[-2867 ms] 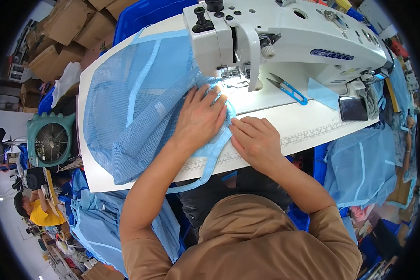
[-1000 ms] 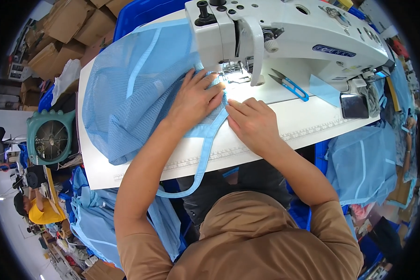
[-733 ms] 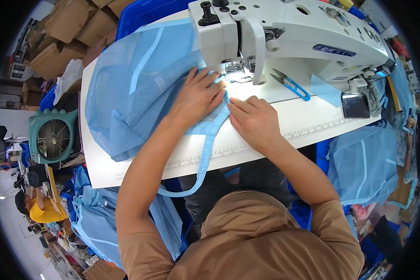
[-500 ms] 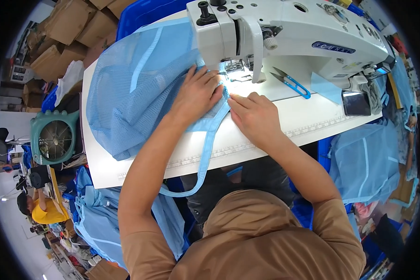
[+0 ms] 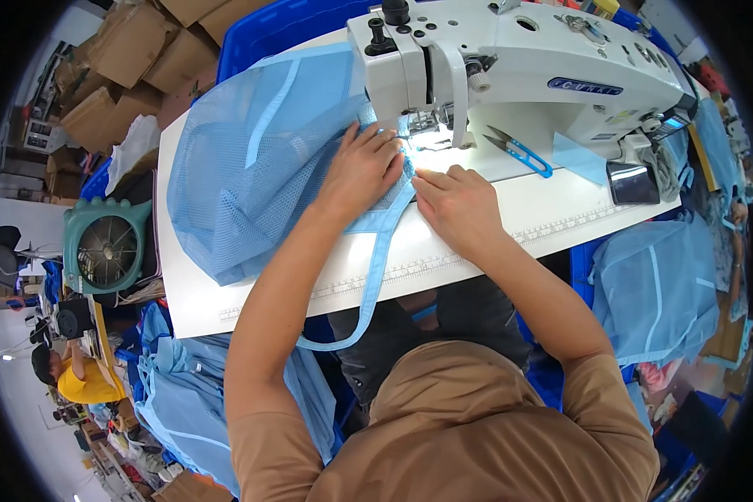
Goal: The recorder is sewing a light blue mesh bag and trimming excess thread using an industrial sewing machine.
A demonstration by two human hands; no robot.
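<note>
A light blue mesh bag (image 5: 226, 180) with paler blue bands is spread on the white sewing table, its edge running to the lit needle area of a white sewing machine (image 5: 519, 75). My left hand (image 5: 361, 174) lies on the mesh just left of the presser foot, fingers stretched out over the fabric. Close to the needle on the right, my right hand (image 5: 460, 209) pinches the blue edge of the bag between thumb and forefinger. From there a blue strap (image 5: 374, 280) curves down over the table's front edge. The stitching point itself is washed out by the lamp.
Blue-handled thread snips (image 5: 527, 157) lie right of the needle, beside a light blue fabric scrap (image 5: 579, 156) and a dark phone (image 5: 632, 183). Blue bins with more mesh pieces (image 5: 657, 289) flank the table. A green fan (image 5: 109, 247) stands left; a person in yellow sits beyond.
The view has shifted slightly, so the table and machine sit a little differently in the picture. Both hands keep nearly the same hold beside the needle.
</note>
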